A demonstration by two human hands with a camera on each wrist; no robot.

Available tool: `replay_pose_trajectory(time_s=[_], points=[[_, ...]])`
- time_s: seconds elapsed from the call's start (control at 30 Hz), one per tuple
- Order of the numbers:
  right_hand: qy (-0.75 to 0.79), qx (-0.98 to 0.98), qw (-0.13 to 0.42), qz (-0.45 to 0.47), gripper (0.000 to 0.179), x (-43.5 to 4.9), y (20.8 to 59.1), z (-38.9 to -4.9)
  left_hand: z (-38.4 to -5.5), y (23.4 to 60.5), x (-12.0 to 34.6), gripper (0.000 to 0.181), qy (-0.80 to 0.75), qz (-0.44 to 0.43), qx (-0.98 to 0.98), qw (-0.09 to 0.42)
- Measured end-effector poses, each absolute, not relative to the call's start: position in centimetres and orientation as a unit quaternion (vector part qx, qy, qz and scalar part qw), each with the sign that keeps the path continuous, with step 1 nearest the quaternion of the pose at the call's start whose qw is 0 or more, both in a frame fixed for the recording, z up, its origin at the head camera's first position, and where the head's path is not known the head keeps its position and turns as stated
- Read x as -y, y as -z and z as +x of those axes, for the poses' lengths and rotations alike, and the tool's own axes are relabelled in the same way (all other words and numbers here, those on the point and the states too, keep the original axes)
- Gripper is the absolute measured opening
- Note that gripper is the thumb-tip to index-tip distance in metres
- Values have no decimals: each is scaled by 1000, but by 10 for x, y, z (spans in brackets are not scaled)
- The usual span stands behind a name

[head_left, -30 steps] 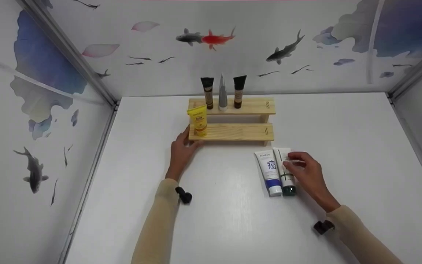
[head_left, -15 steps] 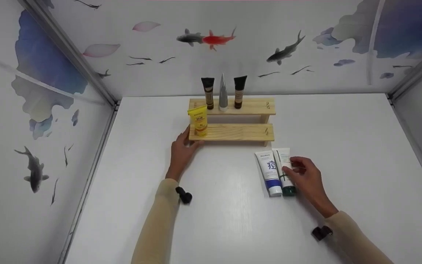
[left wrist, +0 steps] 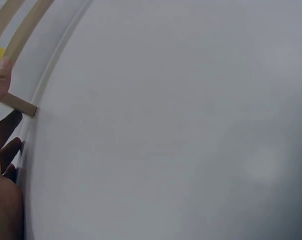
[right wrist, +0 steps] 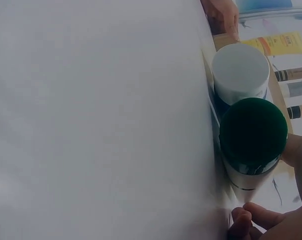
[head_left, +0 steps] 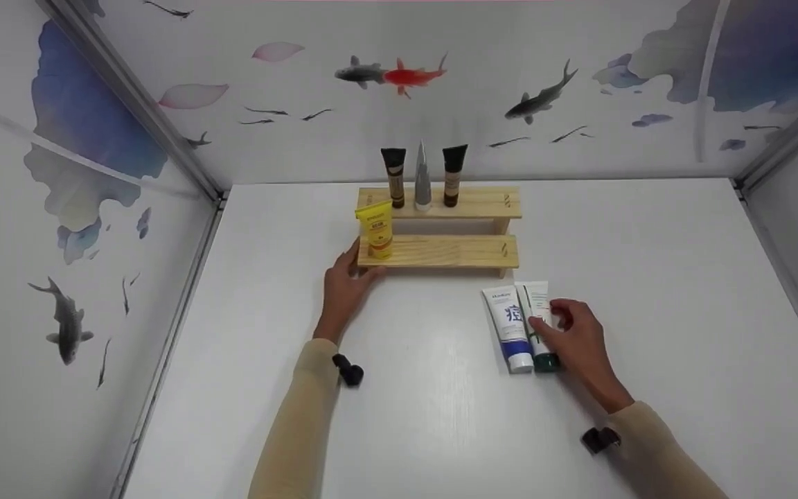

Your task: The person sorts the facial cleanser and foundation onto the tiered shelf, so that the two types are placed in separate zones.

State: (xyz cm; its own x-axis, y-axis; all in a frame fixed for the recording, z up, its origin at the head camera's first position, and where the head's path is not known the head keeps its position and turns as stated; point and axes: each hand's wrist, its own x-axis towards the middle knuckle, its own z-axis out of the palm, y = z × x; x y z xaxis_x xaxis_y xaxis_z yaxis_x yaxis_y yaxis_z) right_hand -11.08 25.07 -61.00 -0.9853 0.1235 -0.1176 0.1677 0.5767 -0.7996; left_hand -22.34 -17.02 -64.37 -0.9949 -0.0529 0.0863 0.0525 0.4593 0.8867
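In the head view my left hand (head_left: 347,294) holds the left end of a two-tier wooden rack (head_left: 454,251), thumb at the front edge of the lower shelf. The left wrist view shows that thumb (left wrist: 2,75) on the shelf edge, fingers beside a leg. My right hand (head_left: 581,350) pinches a white squeeze tube with a dark green cap (head_left: 542,348), thumb over its face and fingers along its right side. The tube lies on the table. Left of it lies a white and blue squeeze tube (head_left: 510,319). The green cap (right wrist: 253,132) faces the right wrist camera.
A yellow tube (head_left: 379,232) stands on the lower shelf's left end. On the upper shelf stand two black-topped tubes, one left (head_left: 395,179) and one right (head_left: 453,177), with a silver tube (head_left: 422,180) between. Walls with painted fish border the white table (head_left: 413,416).
My right hand has shifted slightly left and down, its thumb coming across the green-capped tube. My left hand and the rack have stayed in place.
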Motion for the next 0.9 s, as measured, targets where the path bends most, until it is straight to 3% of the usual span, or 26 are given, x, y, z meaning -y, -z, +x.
replay_pose_trajectory(time_s=[0.33,0.9], points=[[439,-893,43,93,69,-242,606,-116,-223,643,171,94,521,4,852,47],[408,-900,125,93,73,-263,576,-137,-222,643,170,91,513,21,857,36]])
